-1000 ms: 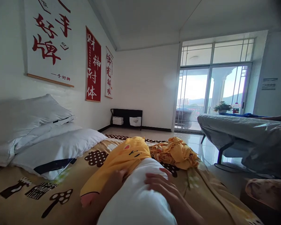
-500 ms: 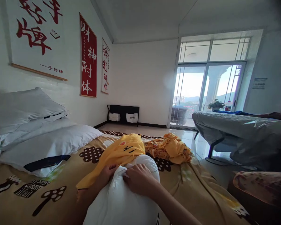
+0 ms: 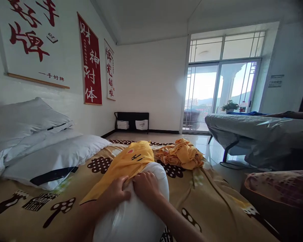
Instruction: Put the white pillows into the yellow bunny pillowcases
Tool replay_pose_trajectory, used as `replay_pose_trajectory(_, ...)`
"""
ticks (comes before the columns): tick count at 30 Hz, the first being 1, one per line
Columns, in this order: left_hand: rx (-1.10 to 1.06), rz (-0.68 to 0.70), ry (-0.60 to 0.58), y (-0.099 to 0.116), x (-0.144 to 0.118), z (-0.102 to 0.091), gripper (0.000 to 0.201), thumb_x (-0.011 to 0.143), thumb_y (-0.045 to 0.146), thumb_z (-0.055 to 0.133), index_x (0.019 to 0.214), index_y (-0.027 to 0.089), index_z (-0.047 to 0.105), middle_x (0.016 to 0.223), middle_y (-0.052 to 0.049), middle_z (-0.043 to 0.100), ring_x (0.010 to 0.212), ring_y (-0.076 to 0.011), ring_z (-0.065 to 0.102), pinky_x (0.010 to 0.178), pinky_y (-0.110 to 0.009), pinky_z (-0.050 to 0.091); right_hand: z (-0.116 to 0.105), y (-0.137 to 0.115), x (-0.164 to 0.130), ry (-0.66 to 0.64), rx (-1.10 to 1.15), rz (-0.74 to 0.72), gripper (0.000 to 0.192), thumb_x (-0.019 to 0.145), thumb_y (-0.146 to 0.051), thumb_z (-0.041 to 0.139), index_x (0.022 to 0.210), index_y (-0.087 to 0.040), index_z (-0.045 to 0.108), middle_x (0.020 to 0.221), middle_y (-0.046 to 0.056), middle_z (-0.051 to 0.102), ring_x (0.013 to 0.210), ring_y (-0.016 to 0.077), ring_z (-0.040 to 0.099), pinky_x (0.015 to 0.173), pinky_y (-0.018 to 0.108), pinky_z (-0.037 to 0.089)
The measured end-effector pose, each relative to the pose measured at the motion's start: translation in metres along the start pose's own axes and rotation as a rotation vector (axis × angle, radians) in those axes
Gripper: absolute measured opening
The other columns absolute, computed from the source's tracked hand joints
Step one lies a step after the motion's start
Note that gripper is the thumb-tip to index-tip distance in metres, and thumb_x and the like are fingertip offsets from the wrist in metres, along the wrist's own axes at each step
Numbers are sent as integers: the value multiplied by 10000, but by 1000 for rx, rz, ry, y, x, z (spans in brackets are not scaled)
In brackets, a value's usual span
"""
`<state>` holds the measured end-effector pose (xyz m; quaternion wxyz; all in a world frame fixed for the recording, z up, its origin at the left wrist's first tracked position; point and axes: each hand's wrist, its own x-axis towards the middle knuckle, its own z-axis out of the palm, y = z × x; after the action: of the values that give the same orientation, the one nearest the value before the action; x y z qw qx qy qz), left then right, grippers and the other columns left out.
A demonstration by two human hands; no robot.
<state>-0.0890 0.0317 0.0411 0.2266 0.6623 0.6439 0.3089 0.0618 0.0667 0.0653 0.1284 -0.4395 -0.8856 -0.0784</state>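
A white pillow lies lengthwise on the bed in front of me, its far part under a yellow pillowcase with a small heart and dark printed marks. At the pillowcase's near edge, my left hand is closed on the yellow cloth, thumb toward the white pillow. Right beside it, my right hand rests over the pillow with curled fingers pinching the same edge. The fingertips of both hands are partly hidden.
A crumpled yellow-orange cloth lies on the patterned brown bed sheet. White pillows are piled at the left by the wall. To the right stand a covered table and a brown upholstered seat.
Both hands have let go of the bunched white fabric they pinched up and now grip at the yellow edge. The pillow's raised fold has flattened. The view has shifted slightly.
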Motion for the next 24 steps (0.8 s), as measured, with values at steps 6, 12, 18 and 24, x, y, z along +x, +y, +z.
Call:
replay_pose_trajectory(6,147,-15,127,-6,-10,13,507,652,259,487,1133,173,620,1069,-68,668,1050,-237,573,870,-281,427,6,34,-35,423,178,-208,200,871,-325,549,963,-182,655,977,86,680,977,238,593,899,388,445)
replay_pose_trajectory(12,54,57,125,-11,-30,-2,314,663,233,421,854,159,659,783,-14,665,778,-195,594,702,-261,417,21,76,-56,607,350,-137,763,789,-550,640,1401,-176,381,1394,147,458,1254,300,434,1012,465,375)
replay_pose_trajectory(18,152,6,364,-4,-33,-10,255,752,374,368,644,189,505,608,-14,562,616,-178,519,585,-272,337,6,34,-35,350,530,-182,618,774,-450,700,1315,-226,504,1357,87,508,1234,279,437,1049,441,319)
replay_pose_trajectory(24,147,31,528,-10,-43,-5,217,710,321,390,788,183,537,724,-44,622,688,-197,580,627,-284,428,-6,14,-15,249,454,-296,265,843,-384,634,1035,-201,632,1125,48,620,1032,222,524,929,380,385)
